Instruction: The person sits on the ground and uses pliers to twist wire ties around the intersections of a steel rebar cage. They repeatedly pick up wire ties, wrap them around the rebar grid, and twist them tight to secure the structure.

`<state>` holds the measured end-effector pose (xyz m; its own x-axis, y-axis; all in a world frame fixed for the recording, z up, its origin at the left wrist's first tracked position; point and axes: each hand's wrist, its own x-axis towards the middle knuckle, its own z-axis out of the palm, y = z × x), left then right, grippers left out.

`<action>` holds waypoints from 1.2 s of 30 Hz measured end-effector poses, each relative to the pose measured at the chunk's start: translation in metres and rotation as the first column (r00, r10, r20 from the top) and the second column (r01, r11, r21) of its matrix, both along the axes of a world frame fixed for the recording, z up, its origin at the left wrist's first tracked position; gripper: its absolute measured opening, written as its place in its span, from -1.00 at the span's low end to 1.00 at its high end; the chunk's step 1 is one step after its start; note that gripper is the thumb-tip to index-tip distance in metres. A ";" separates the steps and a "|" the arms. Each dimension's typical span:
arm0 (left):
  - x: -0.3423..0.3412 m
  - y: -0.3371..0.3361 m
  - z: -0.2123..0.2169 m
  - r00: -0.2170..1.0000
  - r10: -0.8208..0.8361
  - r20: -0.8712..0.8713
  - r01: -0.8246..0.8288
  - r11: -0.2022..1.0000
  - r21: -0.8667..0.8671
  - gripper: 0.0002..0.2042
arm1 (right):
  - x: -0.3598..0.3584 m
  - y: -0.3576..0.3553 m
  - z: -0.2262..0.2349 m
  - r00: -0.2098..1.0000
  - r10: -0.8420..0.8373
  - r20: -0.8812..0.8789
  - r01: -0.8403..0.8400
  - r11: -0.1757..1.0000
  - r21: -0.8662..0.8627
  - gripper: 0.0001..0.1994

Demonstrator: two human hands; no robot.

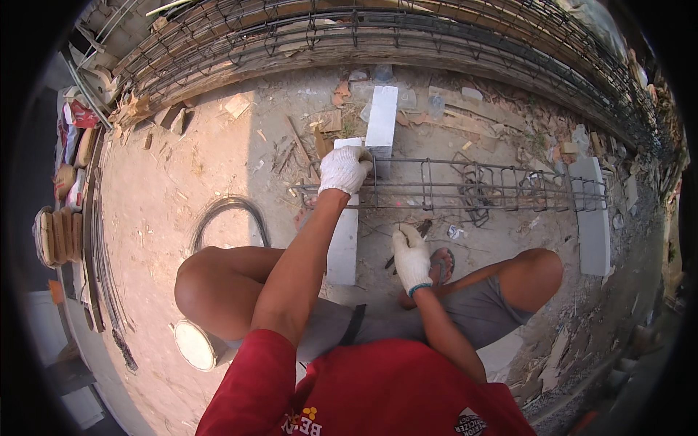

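Left fingers (360, 155) curled at end of rebar cage (476, 185), right fingers (401, 237) nearer us; whether clamped, we can't tell. Cage runs rightward from left fingers: likely stiff, weighty; grip long bars (451, 161).

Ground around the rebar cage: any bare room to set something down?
Widest: ground between the thin rods and wire coil. Smaller: between that coil and the leftmost white block. Crowded: beyond the rebar cage, with wood scraps; around the right hand and sandaled foot.
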<state>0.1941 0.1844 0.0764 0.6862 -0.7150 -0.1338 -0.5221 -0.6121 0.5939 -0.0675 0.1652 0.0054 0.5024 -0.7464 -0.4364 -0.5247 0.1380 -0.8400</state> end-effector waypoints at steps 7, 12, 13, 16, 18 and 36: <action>0.043 -0.030 -0.052 0.943 -0.329 0.050 0.324 0.942 0.088 -0.62 | 0.040 -0.012 0.013 0.998 0.013 0.059 0.007 0.944 -0.331 -0.63; 0.039 -0.030 -0.068 0.934 -0.243 -0.263 0.224 0.969 -0.101 -0.64 | 0.021 -0.012 0.012 0.998 0.061 0.012 -0.056 0.967 -0.248 -0.65; 0.040 -0.029 -0.064 0.918 -0.219 -0.332 0.194 0.975 -0.105 -0.65 | 0.020 -0.012 0.010 0.997 0.073 0.037 -0.060 0.962 -0.266 -0.66; 0.047 -0.029 -0.063 0.897 -0.211 -0.389 0.185 0.977 -0.104 -0.66 | 0.019 -0.016 0.013 0.997 0.075 0.026 -0.067 0.975 -0.211 -0.65; 0.054 -0.025 -0.069 0.863 -0.212 -0.458 0.170 0.977 -0.132 -0.67 | 0.024 -0.020 0.025 0.996 0.080 -0.040 -0.087 0.976 -0.201 -0.64; 0.065 -0.048 -0.060 0.780 -0.101 -0.617 0.102 0.994 -0.033 -0.74 | 0.083 -0.012 0.006 1.000 0.011 -0.029 -0.017 0.975 -0.220 -0.64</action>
